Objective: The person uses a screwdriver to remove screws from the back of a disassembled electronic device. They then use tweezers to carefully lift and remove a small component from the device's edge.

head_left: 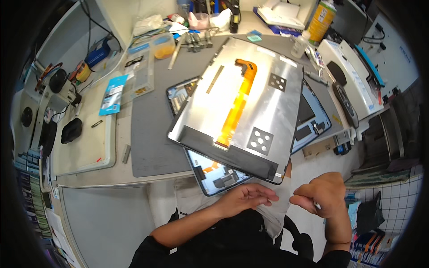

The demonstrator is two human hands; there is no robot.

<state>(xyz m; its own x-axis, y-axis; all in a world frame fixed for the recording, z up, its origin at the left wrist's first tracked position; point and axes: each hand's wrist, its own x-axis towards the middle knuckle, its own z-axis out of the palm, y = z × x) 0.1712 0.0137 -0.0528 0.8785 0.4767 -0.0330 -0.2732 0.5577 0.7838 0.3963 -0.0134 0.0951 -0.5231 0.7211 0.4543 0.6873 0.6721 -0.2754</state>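
Observation:
A silver display panel [205,111] with an orange flex cable [237,114] and black foam patches lies face down atop two opened device housings, one blue-rimmed housing [313,125] jutting right, another [214,178] toward the front edge. Just below the panel, over my lap, my left hand [243,198] is empty, palm turned sideways, fingers loosely bent and apart. To its right, my right hand [319,196] is curled with fingertips drawn together; I cannot make out whether anything small is inside. Neither hand touches the panel.
A grey mat [152,152] covers the bench. At left are a cream tray [80,161], a blue packet [111,96] and a clear parts box [143,80]. Tubs, tools and a yellow spray can [319,22] line the back; a white machine [357,94] stands right.

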